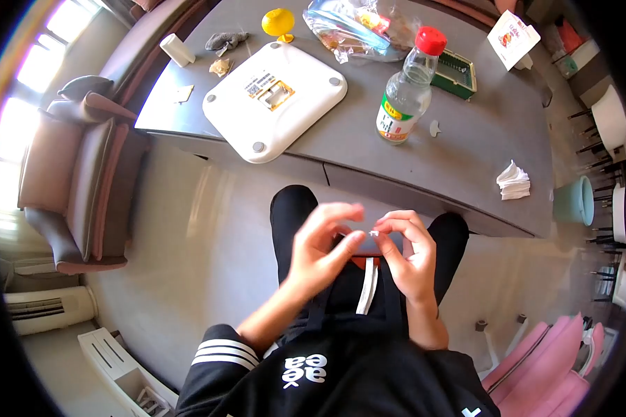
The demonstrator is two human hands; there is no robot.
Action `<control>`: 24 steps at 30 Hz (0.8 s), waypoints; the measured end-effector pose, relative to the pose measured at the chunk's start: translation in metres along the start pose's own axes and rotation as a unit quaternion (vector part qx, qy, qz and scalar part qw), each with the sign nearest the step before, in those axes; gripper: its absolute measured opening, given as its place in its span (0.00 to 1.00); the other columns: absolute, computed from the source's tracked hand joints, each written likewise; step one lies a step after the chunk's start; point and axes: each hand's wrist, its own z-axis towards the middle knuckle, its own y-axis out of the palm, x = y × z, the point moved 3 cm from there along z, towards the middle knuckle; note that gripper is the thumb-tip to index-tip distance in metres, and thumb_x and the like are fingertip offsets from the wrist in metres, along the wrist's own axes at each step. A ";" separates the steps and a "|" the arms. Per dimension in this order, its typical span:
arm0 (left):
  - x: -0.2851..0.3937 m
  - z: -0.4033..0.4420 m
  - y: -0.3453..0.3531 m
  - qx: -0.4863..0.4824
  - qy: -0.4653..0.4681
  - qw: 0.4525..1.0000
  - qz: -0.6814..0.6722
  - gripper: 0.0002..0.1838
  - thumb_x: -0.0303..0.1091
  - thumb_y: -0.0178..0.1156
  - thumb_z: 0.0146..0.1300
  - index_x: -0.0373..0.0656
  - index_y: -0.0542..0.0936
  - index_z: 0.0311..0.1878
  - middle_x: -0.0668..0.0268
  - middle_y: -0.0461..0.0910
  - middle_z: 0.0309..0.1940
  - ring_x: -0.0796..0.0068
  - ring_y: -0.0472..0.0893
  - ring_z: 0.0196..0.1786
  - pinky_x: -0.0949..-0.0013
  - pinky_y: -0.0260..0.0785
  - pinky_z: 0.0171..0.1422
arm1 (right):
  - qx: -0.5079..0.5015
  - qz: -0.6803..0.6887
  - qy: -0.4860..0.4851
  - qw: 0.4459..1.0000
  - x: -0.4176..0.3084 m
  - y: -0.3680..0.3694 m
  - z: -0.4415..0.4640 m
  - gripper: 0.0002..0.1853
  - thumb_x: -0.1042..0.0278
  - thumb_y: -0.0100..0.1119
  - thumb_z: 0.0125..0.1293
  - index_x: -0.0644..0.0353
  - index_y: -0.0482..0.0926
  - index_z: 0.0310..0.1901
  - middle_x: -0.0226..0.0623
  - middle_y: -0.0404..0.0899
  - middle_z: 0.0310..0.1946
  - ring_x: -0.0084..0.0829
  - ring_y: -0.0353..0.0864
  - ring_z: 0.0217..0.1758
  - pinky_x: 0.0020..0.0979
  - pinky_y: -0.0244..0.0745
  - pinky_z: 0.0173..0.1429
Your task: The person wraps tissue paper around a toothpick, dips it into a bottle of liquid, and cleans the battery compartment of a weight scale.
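Note:
Both hands are raised above my lap, close together but apart. My left hand (pixel 327 247) has its fingers spread and curved, with nothing visible between them. Between thumb and fingertips, my right hand (pixel 407 254) pinches a tiny white piece (pixel 374 233), too small to identify. Beyond the hands, a white scale (pixel 299 97) lies upside down on the grey table (pixel 459 163), its underside showing round feet and an open battery compartment. A clear bottle (pixel 405 101) with a red cap stands to its right.
On the table are a yellow object (pixel 278 23), a plastic bag (pixel 358 31), a green box (pixel 455 73), folded white paper (pixel 513 182), a white card (pixel 512 40) and a white cylinder (pixel 177 50). A light-blue bin (pixel 574 201) stands at the right.

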 end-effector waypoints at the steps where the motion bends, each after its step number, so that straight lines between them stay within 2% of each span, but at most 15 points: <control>1: 0.006 0.018 -0.014 0.010 0.042 0.996 0.081 0.17 0.21 0.65 0.55 0.39 0.78 0.49 0.60 0.77 0.50 0.72 0.79 0.46 0.74 0.72 0.44 | -0.006 -0.011 -0.022 1.000 0.002 -0.002 0.003 0.04 0.80 0.63 0.58 0.66 0.78 0.35 0.36 0.77 0.38 0.25 0.76 0.38 0.24 0.71 0.45; 2: 0.010 0.042 -0.038 0.010 0.146 0.952 0.270 0.17 0.17 0.61 0.54 0.37 0.78 0.49 0.61 0.78 0.47 0.74 0.79 0.43 0.72 0.73 0.44 | -0.004 -0.015 -0.018 1.000 0.005 -0.005 0.004 0.04 0.80 0.63 0.58 0.66 0.78 0.35 0.36 0.77 0.38 0.25 0.76 0.38 0.24 0.71 0.45; 3: 0.016 0.070 -0.062 0.032 0.214 0.896 0.388 0.16 0.17 0.61 0.53 0.38 0.79 0.47 0.65 0.82 0.43 0.78 0.80 0.41 0.75 0.71 0.43 | 0.007 0.010 -0.004 1.000 0.009 -0.009 0.005 0.04 0.81 0.62 0.58 0.66 0.78 0.35 0.37 0.77 0.38 0.25 0.76 0.38 0.24 0.71 0.45; 4: 0.008 0.103 -0.100 0.056 0.199 0.883 0.422 0.10 0.21 0.62 0.55 0.41 0.79 0.41 0.63 0.83 0.40 0.77 0.81 0.37 0.76 0.70 0.35 | 0.018 0.037 0.007 0.999 0.012 -0.012 0.007 0.04 0.82 0.61 0.59 0.66 0.77 0.35 0.37 0.76 0.38 0.25 0.75 0.38 0.24 0.70 0.46; 6: -0.009 0.184 -0.183 0.102 0.171 0.867 0.457 0.08 0.23 0.62 0.57 0.42 0.83 0.39 0.63 0.85 0.35 0.75 0.83 0.37 0.74 0.73 0.38 | 0.026 0.044 0.007 0.999 0.016 -0.018 0.010 0.04 0.82 0.60 0.59 0.66 0.76 0.35 0.37 0.75 0.38 0.25 0.75 0.38 0.24 0.70 0.46; 7: -0.016 0.222 -0.225 0.088 0.236 0.799 0.546 0.06 0.26 0.61 0.58 0.41 0.84 0.39 0.61 0.85 0.34 0.73 0.83 0.36 0.71 0.74 0.40 | 0.039 0.043 0.015 0.998 0.022 -0.021 0.010 0.04 0.83 0.60 0.59 0.66 0.76 0.35 0.36 0.75 0.38 0.24 0.74 0.39 0.24 0.70 0.46; 8: -0.028 0.259 -0.268 0.088 0.165 0.826 0.531 0.07 0.30 0.62 0.57 0.39 0.84 0.38 0.59 0.84 0.32 0.70 0.83 0.34 0.68 0.74 0.41 | 0.054 0.042 0.024 0.997 0.028 -0.023 0.009 0.04 0.83 0.60 0.59 0.66 0.77 0.35 0.36 0.75 0.38 0.24 0.74 0.39 0.23 0.70 0.46; 11: -0.058 0.340 -0.361 0.063 0.069 0.781 0.618 0.09 0.34 0.65 0.54 0.40 0.85 0.36 0.57 0.84 0.29 0.68 0.83 0.32 0.67 0.73 0.38 | 0.072 0.048 0.046 0.995 0.041 -0.024 0.007 0.04 0.82 0.61 0.59 0.66 0.77 0.36 0.36 0.75 0.38 0.25 0.74 0.39 0.23 0.70 0.47; 13: -0.068 0.368 -0.385 0.056 -0.036 0.751 0.657 0.10 0.36 0.64 0.53 0.42 0.85 0.35 0.59 0.84 0.26 0.66 0.83 0.29 0.64 0.73 0.34 | 0.075 0.046 0.056 0.995 0.048 -0.026 0.007 0.05 0.82 0.62 0.58 0.66 0.78 0.36 0.37 0.75 0.38 0.25 0.75 0.40 0.24 0.71 0.47; 14: -0.073 0.379 -0.388 0.053 -0.037 0.751 0.657 0.10 0.36 0.64 0.53 0.42 0.85 0.35 0.59 0.84 0.26 0.66 0.83 0.29 0.64 0.73 0.34 | 0.077 0.045 0.058 0.994 0.050 -0.026 0.008 0.05 0.82 0.62 0.58 0.66 0.78 0.36 0.37 0.75 0.38 0.25 0.75 0.40 0.24 0.71 0.47; 15: -0.080 0.387 -0.390 -0.030 -0.037 0.647 0.761 0.09 0.36 0.63 0.53 0.43 0.85 0.34 0.60 0.84 0.26 0.64 0.83 0.29 0.63 0.74 0.34 | 0.075 0.037 0.067 0.994 0.051 -0.028 0.008 0.05 0.82 0.62 0.58 0.66 0.78 0.36 0.37 0.75 0.38 0.25 0.75 0.40 0.24 0.71 0.47; 18: -0.108 0.405 -0.392 -0.146 -0.090 0.472 0.865 0.11 0.42 0.62 0.52 0.45 0.85 0.30 0.62 0.85 0.26 0.61 0.84 0.30 0.61 0.75 0.36 | 0.076 0.021 0.083 0.993 0.058 -0.032 0.011 0.05 0.82 0.62 0.57 0.66 0.78 0.36 0.37 0.76 0.39 0.25 0.75 0.40 0.23 0.71 0.47; 20: -0.102 0.403 -0.386 0.082 -0.166 0.648 0.739 0.16 0.46 0.63 0.49 0.43 0.85 0.31 0.59 0.84 0.27 0.61 0.84 0.32 0.62 0.75 0.38 | 0.084 0.027 0.095 0.992 0.064 -0.033 0.012 0.05 0.82 0.63 0.57 0.66 0.78 0.36 0.37 0.76 0.39 0.25 0.75 0.39 0.23 0.71 0.46; 21: -0.103 0.408 -0.385 0.081 -0.160 0.624 0.761 0.20 0.49 0.65 0.46 0.40 0.84 0.31 0.56 0.84 0.28 0.58 0.84 0.34 0.62 0.75 0.41 | 0.085 0.027 0.100 0.991 0.066 -0.033 0.012 0.05 0.82 0.63 0.57 0.66 0.78 0.36 0.37 0.76 0.39 0.25 0.75 0.39 0.23 0.71 0.46; 24: -0.103 0.415 -0.386 0.059 -0.165 0.618 0.767 0.20 0.48 0.65 0.47 0.39 0.84 0.32 0.53 0.83 0.29 0.56 0.84 0.37 0.61 0.75 0.44 | 0.084 0.029 0.106 0.990 0.070 -0.030 0.016 0.05 0.82 0.63 0.57 0.66 0.79 0.35 0.37 0.76 0.39 0.24 0.75 0.39 0.23 0.71 0.46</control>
